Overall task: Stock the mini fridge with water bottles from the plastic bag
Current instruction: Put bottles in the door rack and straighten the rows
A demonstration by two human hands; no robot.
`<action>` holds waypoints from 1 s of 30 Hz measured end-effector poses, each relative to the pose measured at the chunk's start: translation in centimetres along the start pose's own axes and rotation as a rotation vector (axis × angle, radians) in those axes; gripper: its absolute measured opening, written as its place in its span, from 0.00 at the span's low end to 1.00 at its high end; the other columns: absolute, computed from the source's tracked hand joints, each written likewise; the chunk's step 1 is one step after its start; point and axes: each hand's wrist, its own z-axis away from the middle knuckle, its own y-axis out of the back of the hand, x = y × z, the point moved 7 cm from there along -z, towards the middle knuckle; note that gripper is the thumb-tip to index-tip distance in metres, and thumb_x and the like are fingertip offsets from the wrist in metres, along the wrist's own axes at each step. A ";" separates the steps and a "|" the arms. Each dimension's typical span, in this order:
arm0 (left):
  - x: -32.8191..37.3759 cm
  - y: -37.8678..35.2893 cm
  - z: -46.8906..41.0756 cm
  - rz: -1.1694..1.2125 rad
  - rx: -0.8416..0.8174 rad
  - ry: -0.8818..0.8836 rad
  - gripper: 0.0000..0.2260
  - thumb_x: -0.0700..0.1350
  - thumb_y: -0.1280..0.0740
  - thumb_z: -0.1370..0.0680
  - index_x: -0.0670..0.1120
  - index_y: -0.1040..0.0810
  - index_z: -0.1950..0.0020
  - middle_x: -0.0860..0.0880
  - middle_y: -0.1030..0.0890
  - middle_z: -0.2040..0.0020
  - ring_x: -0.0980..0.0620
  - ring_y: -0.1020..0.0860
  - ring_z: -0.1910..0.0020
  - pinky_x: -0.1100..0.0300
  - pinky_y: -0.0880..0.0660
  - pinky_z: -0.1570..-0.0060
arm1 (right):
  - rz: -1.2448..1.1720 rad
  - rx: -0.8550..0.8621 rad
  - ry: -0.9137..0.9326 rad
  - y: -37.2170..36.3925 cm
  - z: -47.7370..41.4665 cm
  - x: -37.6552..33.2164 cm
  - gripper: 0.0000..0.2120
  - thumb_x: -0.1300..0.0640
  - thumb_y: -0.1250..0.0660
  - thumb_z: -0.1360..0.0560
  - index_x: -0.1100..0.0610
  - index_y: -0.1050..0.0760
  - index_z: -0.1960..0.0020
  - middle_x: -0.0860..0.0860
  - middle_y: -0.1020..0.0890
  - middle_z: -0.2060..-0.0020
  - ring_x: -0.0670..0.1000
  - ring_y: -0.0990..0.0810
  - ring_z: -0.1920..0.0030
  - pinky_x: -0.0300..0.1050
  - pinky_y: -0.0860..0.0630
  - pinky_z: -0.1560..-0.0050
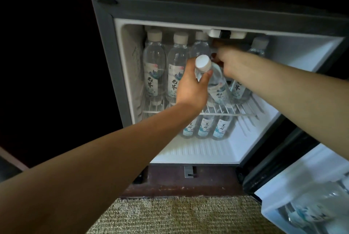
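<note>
- Two upright bottles (154, 67) stand side by side at the left end of the wire shelf (245, 109) inside the open mini fridge (105, 45), with a third bottle (200, 46) just right of them, farther back.
- The left hand (190, 86) reaches in over the shelf, its fingers and thumb wrapped round the neck of the held bottle (217, 82).
- That bottle is tilted, its white cap (203, 63) leaning near and left and its base resting low toward the shelf.
- Three lower bottles (204, 126) stand in a row under the shelf, on the fridge floor.
- The right hand (230, 62) is pushed far into the upper compartment, just right of the held bottle; its fingers are hidden, so I cannot tell whether they grip anything.
- A right-hand bottle (241, 90) stands on the shelf behind that forearm.
- The fridge door (283, 167) hangs open at the near right, with blurred bottles in its pocket.
</note>
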 end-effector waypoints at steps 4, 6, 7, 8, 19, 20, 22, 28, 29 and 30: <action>-0.2 0.1 -0.1 0.030 0.012 0.015 0.15 0.46 0.37 0.20 0.52 0.32 0.35 0.55 0.25 0.45 0.51 0.24 0.45 0.46 0.23 0.45 | -0.031 -0.025 0.074 0.2 0.8 0.0 0.13 0.53 0.41 0.21 0.54 0.29 0.62 0.53 0.24 0.63 0.53 0.25 0.57 0.46 0.27 0.53; -0.2 0.0 -0.1 0.039 0.022 0.023 0.14 0.46 0.36 0.21 0.52 0.31 0.35 0.57 0.26 0.46 0.52 0.25 0.45 0.46 0.23 0.44 | -0.073 -0.019 0.145 0.9 1.8 0.5 0.11 0.55 0.41 0.21 0.54 0.25 0.60 0.52 0.21 0.60 0.53 0.22 0.56 0.47 0.25 0.51; -0.2 -0.1 -0.1 0.031 0.032 0.020 0.14 0.46 0.36 0.21 0.52 0.31 0.35 0.57 0.26 0.46 0.52 0.26 0.44 0.48 0.24 0.44 | -0.055 -0.010 0.199 1.3 2.3 0.9 0.10 0.57 0.42 0.20 0.54 0.23 0.55 0.52 0.19 0.56 0.53 0.21 0.54 0.48 0.24 0.50; -0.2 -0.2 -0.2 0.017 0.048 0.014 0.15 0.46 0.36 0.21 0.51 0.31 0.35 0.56 0.26 0.46 0.52 0.26 0.43 0.50 0.25 0.42 | -0.012 0.005 0.256 1.7 2.9 1.6 0.12 0.60 0.45 0.20 0.53 0.22 0.48 0.51 0.19 0.51 0.53 0.21 0.52 0.47 0.24 0.52; 2.0 -1.9 -0.9 -0.123 0.076 -0.086 0.18 0.50 0.30 0.25 0.54 0.26 0.36 0.48 0.26 0.43 0.52 0.21 0.53 0.52 0.21 0.50 | 0.416 0.145 0.477 4.3 5.8 8.9 0.28 0.44 0.34 0.29 0.57 0.31 0.35 0.55 0.26 0.40 0.54 0.24 0.41 0.51 0.26 0.43; 2.3 -2.2 -1.0 -0.137 0.059 -0.089 0.18 0.49 0.31 0.24 0.54 0.26 0.35 0.48 0.26 0.41 0.52 0.21 0.53 0.52 0.21 0.49 | 0.428 0.166 0.473 4.4 5.7 8.7 0.26 0.46 0.34 0.27 0.58 0.33 0.34 0.55 0.27 0.38 0.54 0.25 0.40 0.49 0.27 0.43; 2.7 -2.4 -1.4 -0.143 0.022 -0.097 0.18 0.46 0.33 0.23 0.52 0.28 0.33 0.49 0.27 0.39 0.54 0.20 0.54 0.54 0.21 0.48 | 0.491 0.184 0.429 4.6 5.1 8.6 0.23 0.49 0.37 0.24 0.60 0.34 0.35 0.56 0.26 0.39 0.56 0.25 0.40 0.45 0.30 0.50; 1.4 -3.3 -1.0 -0.183 -0.110 -0.058 0.21 0.33 0.40 0.23 0.50 0.27 0.33 0.48 0.26 0.35 0.51 0.25 0.40 0.57 0.25 0.41 | 0.723 0.147 0.343 4.4 3.1 6.9 0.21 0.49 0.45 0.19 0.65 0.33 0.35 0.59 0.23 0.39 0.60 0.23 0.40 0.44 0.35 0.56; 0.8 -3.4 -1.0 -0.198 -0.120 -0.025 0.20 0.34 0.40 0.22 0.50 0.28 0.33 0.48 0.25 0.36 0.50 0.24 0.40 0.58 0.25 0.42 | 0.729 0.164 0.351 4.4 3.0 6.8 0.21 0.49 0.45 0.19 0.65 0.32 0.35 0.59 0.23 0.40 0.59 0.23 0.41 0.44 0.35 0.56; 0.3 -3.3 -0.9 -0.208 -0.121 0.009 0.20 0.34 0.40 0.22 0.49 0.28 0.33 0.49 0.24 0.37 0.49 0.23 0.41 0.59 0.24 0.46 | 0.706 0.172 0.345 4.3 3.1 6.7 0.22 0.48 0.43 0.19 0.64 0.32 0.35 0.59 0.22 0.40 0.59 0.23 0.41 0.43 0.35 0.56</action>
